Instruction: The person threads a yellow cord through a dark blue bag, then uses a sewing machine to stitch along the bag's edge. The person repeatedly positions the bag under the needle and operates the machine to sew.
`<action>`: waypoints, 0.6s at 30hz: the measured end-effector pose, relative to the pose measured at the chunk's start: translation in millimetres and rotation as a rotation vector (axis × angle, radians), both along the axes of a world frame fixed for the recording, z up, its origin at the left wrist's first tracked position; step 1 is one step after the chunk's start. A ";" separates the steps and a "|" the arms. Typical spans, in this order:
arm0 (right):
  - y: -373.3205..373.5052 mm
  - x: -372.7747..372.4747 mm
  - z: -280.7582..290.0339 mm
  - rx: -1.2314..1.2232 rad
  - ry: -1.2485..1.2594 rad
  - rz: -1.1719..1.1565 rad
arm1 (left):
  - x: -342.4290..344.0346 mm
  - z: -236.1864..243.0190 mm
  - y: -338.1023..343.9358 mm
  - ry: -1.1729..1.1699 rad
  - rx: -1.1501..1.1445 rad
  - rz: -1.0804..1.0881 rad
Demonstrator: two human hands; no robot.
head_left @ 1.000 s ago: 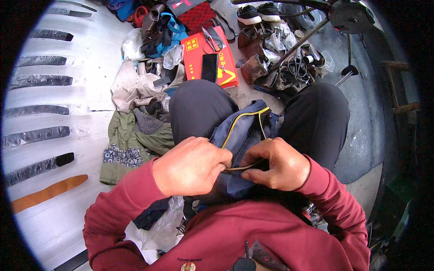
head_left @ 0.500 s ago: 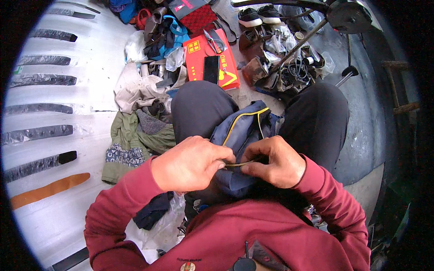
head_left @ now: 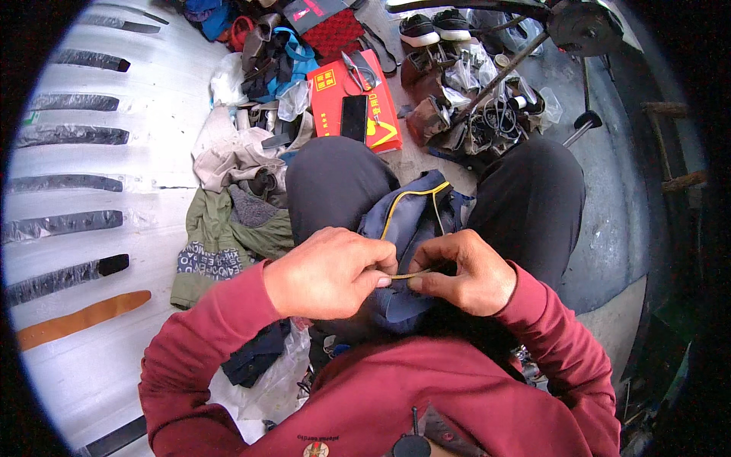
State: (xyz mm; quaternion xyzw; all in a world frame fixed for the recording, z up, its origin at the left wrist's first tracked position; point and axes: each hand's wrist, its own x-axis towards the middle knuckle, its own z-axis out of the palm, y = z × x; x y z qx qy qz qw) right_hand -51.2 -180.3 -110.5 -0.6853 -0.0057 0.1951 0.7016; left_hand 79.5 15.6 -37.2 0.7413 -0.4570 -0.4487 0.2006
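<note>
A navy-blue fabric piece (head_left: pixel 407 213), which looks like a bag or a garment, lies across my lap between my knees. Yellow zipper-like edging runs along its upper part. My left hand (head_left: pixel 324 274) pinches one end of a short yellowish zipper strip (head_left: pixel 409 276) between thumb and fingers. The strip's other end is in the pinch of my right hand (head_left: pixel 466 276), so it stretches nearly level between the two. Both hands are closed just above the fabric. What lies behind the fingers is hidden.
Beyond my knees, a red box (head_left: pixel 324 126) carries a black phone (head_left: pixel 354 118) and scissors (head_left: pixel 352 71). Crumpled clothes (head_left: pixel 228 152) lie to the left. At right stand a brown bag (head_left: pixel 426 118) of cords and supplies, black shoes (head_left: pixel 419 30) and a dark metal machine arm (head_left: pixel 510 68).
My left hand has shifted slightly rightward and turned a little. The strip between the fingers sits a touch higher. Both hands keep their pinch.
</note>
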 end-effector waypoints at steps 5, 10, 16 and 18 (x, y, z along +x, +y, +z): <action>-1.5 -2.0 2.6 0.000 -0.071 -0.048 | -7.8 -1.7 0.7 -0.031 -0.036 0.036; 0.0 -1.8 6.0 -0.022 -0.079 -0.029 | -10.8 3.7 -2.1 -0.059 -0.033 0.030; 0.7 -4.9 11.8 -0.184 -0.242 -0.069 | -23.5 3.6 -1.6 -0.214 -0.078 0.011; 0.2 -6.9 14.1 -0.373 -0.418 -0.084 | -26.3 2.4 -1.2 -0.247 -0.146 0.021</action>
